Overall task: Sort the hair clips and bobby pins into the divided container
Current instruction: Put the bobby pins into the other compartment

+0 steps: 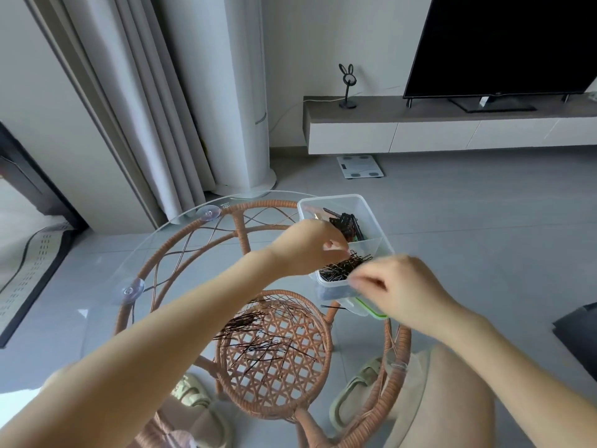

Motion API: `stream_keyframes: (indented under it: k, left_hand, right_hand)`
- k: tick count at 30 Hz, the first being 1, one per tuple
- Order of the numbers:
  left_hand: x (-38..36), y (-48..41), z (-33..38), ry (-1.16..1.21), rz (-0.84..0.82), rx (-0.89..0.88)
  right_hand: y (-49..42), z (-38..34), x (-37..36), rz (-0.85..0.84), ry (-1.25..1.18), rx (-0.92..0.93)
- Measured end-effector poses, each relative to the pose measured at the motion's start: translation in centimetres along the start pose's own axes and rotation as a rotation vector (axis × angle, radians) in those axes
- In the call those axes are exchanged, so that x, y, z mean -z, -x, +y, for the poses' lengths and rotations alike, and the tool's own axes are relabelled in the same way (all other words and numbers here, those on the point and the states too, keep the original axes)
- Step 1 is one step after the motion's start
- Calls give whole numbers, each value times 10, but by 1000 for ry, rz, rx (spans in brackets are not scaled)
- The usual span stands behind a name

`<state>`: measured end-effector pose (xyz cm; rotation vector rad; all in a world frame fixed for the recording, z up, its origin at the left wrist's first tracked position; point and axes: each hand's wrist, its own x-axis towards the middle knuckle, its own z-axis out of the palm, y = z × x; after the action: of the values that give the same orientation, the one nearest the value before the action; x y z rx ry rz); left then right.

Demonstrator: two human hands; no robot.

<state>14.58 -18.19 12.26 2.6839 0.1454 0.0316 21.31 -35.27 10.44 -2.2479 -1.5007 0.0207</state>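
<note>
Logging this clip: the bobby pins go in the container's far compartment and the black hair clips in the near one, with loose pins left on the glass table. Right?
Swapped. The head view shows the bobby pins in the container's near compartment and the black hair clips in the far one. Loose pins do lie on the glass table.

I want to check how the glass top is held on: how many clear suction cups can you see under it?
2: one clear suction cup at the far left rim, another at the near left. Arms may hide others.

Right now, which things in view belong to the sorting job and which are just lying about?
Job: divided container, hair clips in its far compartment, bobby pins in its near one, loose bobby pins on the glass table.

Lying about: television, rabbit ornament, bathroom scale, curtain.
</note>
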Motion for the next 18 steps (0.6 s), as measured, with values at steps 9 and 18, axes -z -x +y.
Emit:
stream_keyframes:
  k: [9, 18]
  left_hand:
    - [-61, 133, -107, -180, 248, 363]
    - [-93, 156, -106, -203, 147, 566]
  right_hand:
    - [33, -5, -93, -44, 584, -17]
    - [25, -56, -135, 108, 330, 153]
